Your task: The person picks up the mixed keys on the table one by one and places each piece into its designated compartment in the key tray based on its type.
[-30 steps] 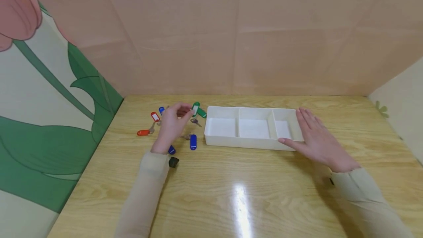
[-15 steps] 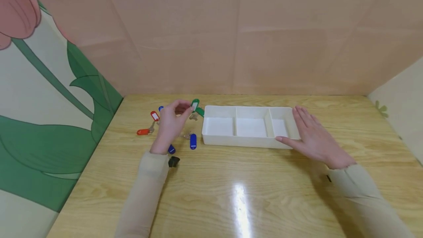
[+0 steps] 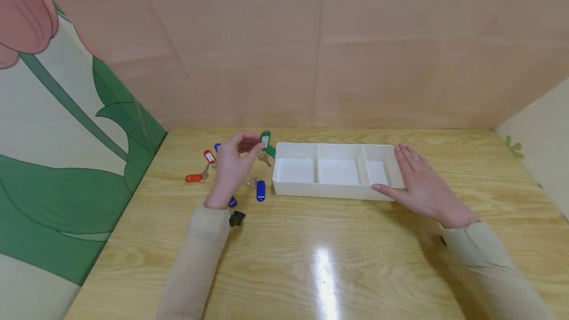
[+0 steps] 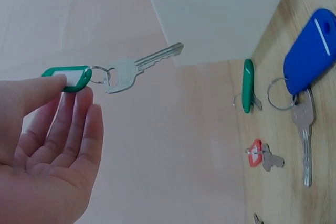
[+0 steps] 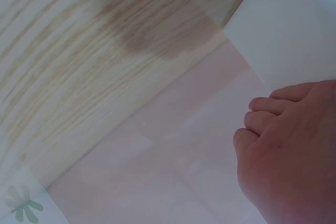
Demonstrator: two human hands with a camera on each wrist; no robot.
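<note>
My left hand (image 3: 232, 168) pinches a green key tag (image 3: 265, 138) between thumb and fingers, left of a white three-compartment box (image 3: 333, 191). In the left wrist view a silver key (image 4: 125, 76) hangs from the tag's ring, above the table. The flat right hand (image 3: 424, 192) rests against the box's right end, fingers straight and thumb at the front rim. No key tags show in the box's compartments. Another green key tag (image 4: 248, 85) lies beside the box's left end. Blue key tags (image 3: 261, 190) and red key tags (image 3: 193, 178) with keys lie around the left hand.
A small black object (image 3: 237, 219) is by the left cuff, perhaps part of the wrist camera. The wooden table (image 3: 284, 256) meets a pinkish covering (image 3: 320, 63) at the back. A wall with plant pictures (image 3: 49, 221) borders the left side.
The left hand has lifted the green key tag slightly. Over the first half second, the box shifted a little left together with the right hand.
</note>
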